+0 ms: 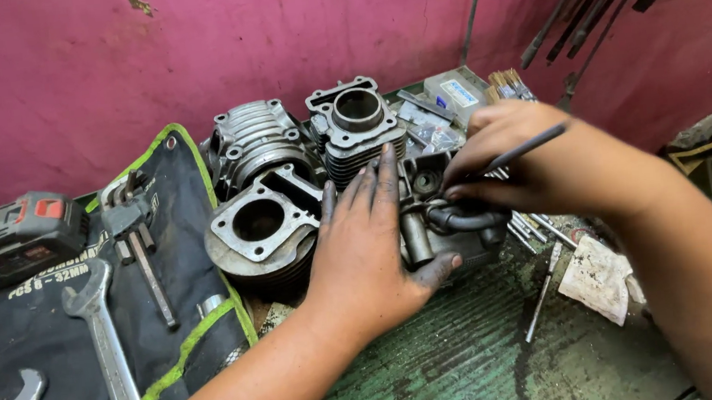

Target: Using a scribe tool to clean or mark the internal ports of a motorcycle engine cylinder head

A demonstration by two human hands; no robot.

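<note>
My left hand (369, 242), black with grease, lies flat on a dark engine cylinder head (449, 217) in the middle of the bench and holds it down, thumb along its near side. My right hand (535, 161) hovers over the head's far right side and pinches a thin dark metal rod (525, 151), its tip pointing down into the part. Just left of the head sits a finned engine cylinder (259, 235) with an open bore.
Two more finned cylinders (358, 126) stand at the back against the pink wall. A black tool roll (48, 343) with several spanners lies on the left, a cordless tool battery (20, 237) beyond it. Loose rods and a dirty rag (597, 277) lie to the right on the green bench.
</note>
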